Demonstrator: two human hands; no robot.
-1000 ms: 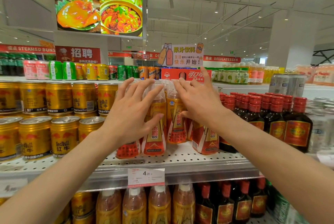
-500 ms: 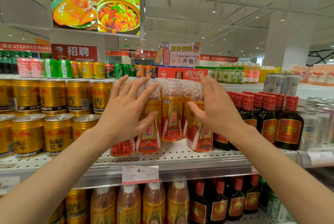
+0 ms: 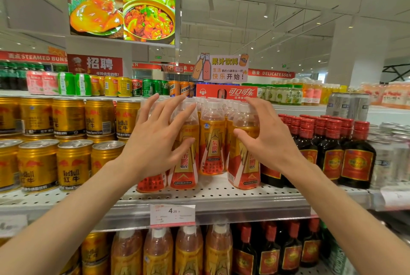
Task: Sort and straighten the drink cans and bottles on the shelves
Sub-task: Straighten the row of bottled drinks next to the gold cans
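A white perforated shelf (image 3: 221, 195) is carrying gold cans (image 3: 73, 164) stacked two high on its left part. Orange bottles (image 3: 211, 141) are standing upright in rows at its middle, and dark bottles with red caps (image 3: 332, 150) are standing just beside them on the right. A price tag (image 3: 172, 215) is hanging on its front edge.

Screen (image 3: 121, 12): at 11 o'clock, hung from the ceiling, showing two cooked dishes.
Paper sign (image 3: 221, 68): at 12 o'clock, cartoon bottles drawn on it.
Price tag (image 3: 172, 214): at 6 o'clock, on the shelf edge, reading 4.20.
Pillar (image 3: 360, 53): white, at 2 o'clock.
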